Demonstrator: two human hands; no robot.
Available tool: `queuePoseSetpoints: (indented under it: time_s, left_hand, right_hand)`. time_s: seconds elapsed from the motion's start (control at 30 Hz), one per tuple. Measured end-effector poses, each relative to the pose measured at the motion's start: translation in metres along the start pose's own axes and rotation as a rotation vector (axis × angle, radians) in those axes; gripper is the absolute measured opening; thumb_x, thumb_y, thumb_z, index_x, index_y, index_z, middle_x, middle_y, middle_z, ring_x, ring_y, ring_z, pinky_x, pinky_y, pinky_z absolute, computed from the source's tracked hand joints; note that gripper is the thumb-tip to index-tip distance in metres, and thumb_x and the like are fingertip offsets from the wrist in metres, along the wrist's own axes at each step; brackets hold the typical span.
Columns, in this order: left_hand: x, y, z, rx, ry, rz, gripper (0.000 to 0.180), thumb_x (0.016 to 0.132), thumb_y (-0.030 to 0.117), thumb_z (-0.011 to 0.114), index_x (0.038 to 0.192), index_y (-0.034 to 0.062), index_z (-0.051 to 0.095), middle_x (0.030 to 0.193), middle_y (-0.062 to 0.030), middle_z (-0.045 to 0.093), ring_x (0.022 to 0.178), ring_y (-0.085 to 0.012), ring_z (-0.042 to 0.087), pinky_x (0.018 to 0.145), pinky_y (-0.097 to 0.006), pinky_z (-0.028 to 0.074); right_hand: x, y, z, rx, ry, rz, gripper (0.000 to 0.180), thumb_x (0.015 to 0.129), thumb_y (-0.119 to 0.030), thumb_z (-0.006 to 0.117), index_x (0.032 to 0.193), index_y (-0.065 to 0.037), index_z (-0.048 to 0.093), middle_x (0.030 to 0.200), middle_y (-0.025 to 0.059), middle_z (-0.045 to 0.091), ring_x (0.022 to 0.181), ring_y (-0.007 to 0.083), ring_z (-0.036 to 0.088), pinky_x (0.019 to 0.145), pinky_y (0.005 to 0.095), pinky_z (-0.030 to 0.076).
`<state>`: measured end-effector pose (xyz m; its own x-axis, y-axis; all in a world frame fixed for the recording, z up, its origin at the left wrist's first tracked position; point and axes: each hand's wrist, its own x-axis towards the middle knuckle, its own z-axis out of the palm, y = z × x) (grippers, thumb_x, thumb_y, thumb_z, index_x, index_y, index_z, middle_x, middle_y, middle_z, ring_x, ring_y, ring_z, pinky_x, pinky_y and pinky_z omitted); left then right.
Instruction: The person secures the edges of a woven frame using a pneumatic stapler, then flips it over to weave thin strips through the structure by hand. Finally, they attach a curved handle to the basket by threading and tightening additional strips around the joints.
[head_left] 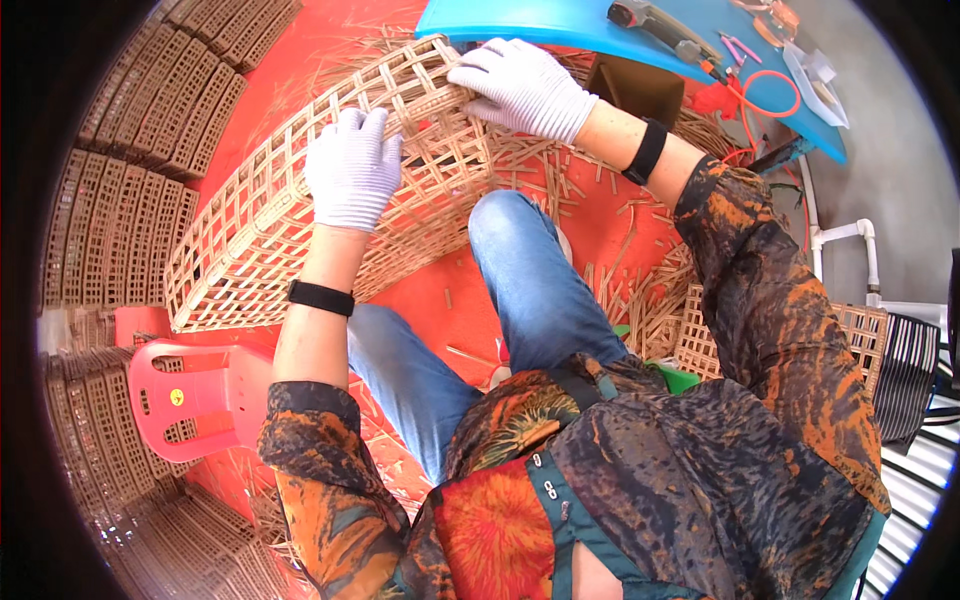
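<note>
A long woven basket (pixel 285 192) of tan flat strips, with an open lattice, stands tilted in front of my knees. My left hand (pixel 352 170), in a white ribbed glove, bends its fingers over the upper edge near the middle of the basket. At the far right corner, my gloved right hand (pixel 525 92) grips the rim, thumb side low and fingers over the top. Some fingertips of both hands are hidden behind the strips.
Stacked woven panels (pixel 165 95) line the left side. A red plastic chair (pixel 195 395) stands near my left arm. The blue table (pixel 545 25) ahead holds a hand tool (pixel 660 30), pink-handled pliers (pixel 738 48) and a white tray (pixel 815 85). Strip scraps (pixel 625 285) litter the red floor.
</note>
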<state>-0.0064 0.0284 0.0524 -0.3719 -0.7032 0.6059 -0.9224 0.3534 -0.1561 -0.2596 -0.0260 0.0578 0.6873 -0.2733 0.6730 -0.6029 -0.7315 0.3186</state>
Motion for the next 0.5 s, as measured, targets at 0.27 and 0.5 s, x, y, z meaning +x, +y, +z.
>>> queuePoseSetpoints:
  time_s: [0.27, 0.5]
  left_hand:
    - [0.000, 0.000, -0.005, -0.004, 0.000, -0.022, 0.028, 0.081, 0.031, 0.077, 0.105, 0.0169, 0.072, 0.087, -0.0066, 0.063, 0.076, -0.0270, 0.065, 0.065, -0.042, 0.054]
    - [-0.001, -0.002, -0.007, -0.010, 0.007, -0.036, 0.026, 0.083, 0.031, 0.076, 0.105, 0.0164, 0.073, 0.086, -0.0068, 0.062, 0.077, -0.0274, 0.065, 0.066, -0.042, 0.053]
  right_hand:
    - [-0.001, -0.018, 0.012, -0.043, -0.141, 0.118, 0.037, 0.082, -0.029, 0.072, 0.112, -0.012, 0.058, 0.098, 0.0059, 0.060, 0.090, 0.0221, 0.064, 0.075, 0.0355, 0.056]
    - [0.001, -0.020, 0.013, 0.010, -0.122, 0.131, 0.032, 0.083, -0.029, 0.071, 0.108, -0.012, 0.058, 0.093, 0.0058, 0.059, 0.086, 0.0228, 0.064, 0.072, 0.0359, 0.057]
